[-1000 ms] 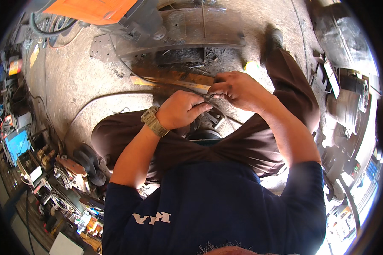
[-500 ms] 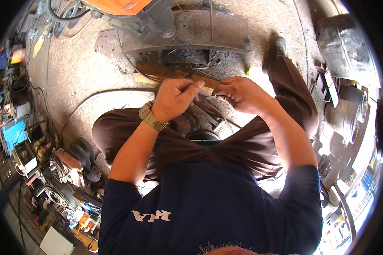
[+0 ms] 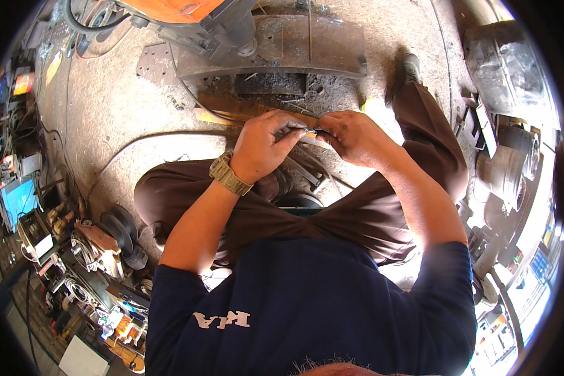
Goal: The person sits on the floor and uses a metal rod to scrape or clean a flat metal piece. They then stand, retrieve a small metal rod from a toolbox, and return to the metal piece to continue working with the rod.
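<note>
Fingertip to fingertip, my left hand (image 3: 264,145) and my right hand (image 3: 356,139) meet over the floor in front of my folded legs. A small greyish metal piece (image 3: 310,130) shows between them; its kind is too small to tell. Both hands are closed in a pinch on it. Under and behind the fingers lies a brown and yellowish flat strip (image 3: 216,118), partly hidden by my left hand. Below the hands, a dark metal tool or bracket (image 3: 307,169) rests between my legs.
Ahead lies a large curved steel plate (image 3: 332,47), with an orange and dark machine (image 3: 175,9) over its left part. A hose (image 3: 131,145) runs along the floor to the left. Cluttered tools and cables (image 3: 84,250) line the left side; a metal drum (image 3: 507,69) stands at right.
My left hand has turned and shifted slightly right, its fingertips meeting my right hand's at the small metal piece. My right hand has barely moved.
</note>
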The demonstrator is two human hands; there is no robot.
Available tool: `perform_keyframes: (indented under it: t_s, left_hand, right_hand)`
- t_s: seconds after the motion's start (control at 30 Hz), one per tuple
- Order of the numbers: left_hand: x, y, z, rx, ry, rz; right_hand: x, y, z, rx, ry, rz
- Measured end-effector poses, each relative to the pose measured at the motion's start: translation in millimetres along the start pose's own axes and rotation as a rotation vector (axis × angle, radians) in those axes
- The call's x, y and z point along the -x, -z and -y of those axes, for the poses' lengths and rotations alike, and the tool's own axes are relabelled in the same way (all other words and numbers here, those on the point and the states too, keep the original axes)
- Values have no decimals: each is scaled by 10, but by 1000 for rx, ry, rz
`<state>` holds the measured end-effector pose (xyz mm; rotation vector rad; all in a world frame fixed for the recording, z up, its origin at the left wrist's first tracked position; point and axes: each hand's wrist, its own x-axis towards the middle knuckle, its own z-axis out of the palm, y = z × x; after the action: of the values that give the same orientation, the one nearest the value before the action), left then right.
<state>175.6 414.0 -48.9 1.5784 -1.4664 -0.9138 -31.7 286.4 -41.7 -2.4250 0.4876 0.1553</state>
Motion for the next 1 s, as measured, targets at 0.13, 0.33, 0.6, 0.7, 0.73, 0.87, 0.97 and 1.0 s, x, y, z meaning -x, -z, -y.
perform_keyframes:
  t_s: [0.13, 0.33, 0.6, 0.7, 0.73, 0.87, 0.97, 1.0]
  left_hand:
    - [28, -10, 0, 172, 152, 53]
    - [51, -21, 30, 224, 220, 123]
    - [55, -53, 2, 102, 74, 12]
    - [60, -46, -18, 160, 169, 1]
    - [55, -38, -37, 150, 181, 8]
    - [48, -24, -48, 143, 226, 47]
    - [59, -42, 18, 224, 255, 75]
    - [59, -50, 29, 264, 261, 84]
  right_hand:
    - [1, 17, 34, -7, 8, -19]
    - [-2, -96, 14, -106, 118, -145]
    - [-1, -148, -21, -81, 158, -140]
    - [6, -127, 7, -83, 136, -121]
    - [10, -123, 9, -81, 138, -119]
    - [16, -107, 21, -87, 138, -115]
    - [-1, -84, 60, -104, 152, -121]
    - [-3, -73, 70, -108, 157, -124]
